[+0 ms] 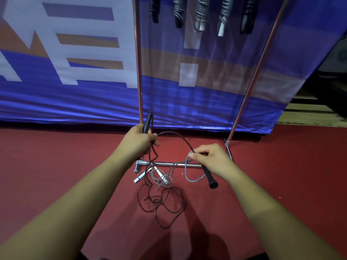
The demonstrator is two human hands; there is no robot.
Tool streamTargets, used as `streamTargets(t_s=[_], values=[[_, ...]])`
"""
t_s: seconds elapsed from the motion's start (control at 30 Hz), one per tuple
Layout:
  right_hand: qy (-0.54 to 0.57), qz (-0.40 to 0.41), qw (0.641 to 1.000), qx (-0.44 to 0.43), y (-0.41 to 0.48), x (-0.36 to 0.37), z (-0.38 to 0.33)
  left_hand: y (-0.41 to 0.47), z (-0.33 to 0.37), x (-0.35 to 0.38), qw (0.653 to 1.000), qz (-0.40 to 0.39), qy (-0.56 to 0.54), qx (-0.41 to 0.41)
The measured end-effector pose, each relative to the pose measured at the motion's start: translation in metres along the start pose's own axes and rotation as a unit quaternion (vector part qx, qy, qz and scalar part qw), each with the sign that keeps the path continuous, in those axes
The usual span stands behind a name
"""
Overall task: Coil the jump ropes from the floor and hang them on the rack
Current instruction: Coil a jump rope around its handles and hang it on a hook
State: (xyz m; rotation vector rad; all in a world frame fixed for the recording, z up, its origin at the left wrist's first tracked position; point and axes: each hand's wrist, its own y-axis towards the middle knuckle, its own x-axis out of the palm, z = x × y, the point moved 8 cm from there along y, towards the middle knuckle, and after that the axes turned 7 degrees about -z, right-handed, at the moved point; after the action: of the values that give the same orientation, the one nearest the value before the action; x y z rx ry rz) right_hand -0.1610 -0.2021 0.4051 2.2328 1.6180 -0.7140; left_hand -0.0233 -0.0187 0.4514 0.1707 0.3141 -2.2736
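Note:
My left hand (139, 140) grips one black handle (148, 121) of a dark jump rope, the handle pointing up. My right hand (210, 159) holds the other black handle (210, 177), which points down, and pinches the dark cord together with a loop of grey cord (194, 180). The dark rope (161, 203) arcs between my hands and lies tangled on the red floor below. A grey rope with white handles (157, 175) lies tangled on the floor by the rack's base bar. The metal rack (139, 72) stands in front of me.
Several coiled ropes (201, 14) hang from the top of the rack. Its right post (257, 72) slants down to a foot (228, 145), and a base bar (169, 164) lies on the red carpet (56, 166). A blue banner (75, 91) hangs behind.

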Motion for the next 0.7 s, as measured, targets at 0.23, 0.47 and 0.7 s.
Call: streamTargets(t_s=[0.23, 0.47, 0.7], values=[[-0.106, -0.046, 0.988, -0.104, -0.010, 0.022, -0.043, -0.015, 0.013, 0.037, 0.987, -0.120, 0.091, 0.064], [-0.045, 0.011, 0.996, -0.080, -0.005, 0.007, -0.030, -0.016, 0.007, 0.034, 0.983, -0.182, 0.025, 0.027], [0.006, -0.068, 0.998, -0.013, -0.004, 0.026, -0.012, -0.011, 0.003, 0.028, 0.987, -0.142, -0.071, 0.029]])
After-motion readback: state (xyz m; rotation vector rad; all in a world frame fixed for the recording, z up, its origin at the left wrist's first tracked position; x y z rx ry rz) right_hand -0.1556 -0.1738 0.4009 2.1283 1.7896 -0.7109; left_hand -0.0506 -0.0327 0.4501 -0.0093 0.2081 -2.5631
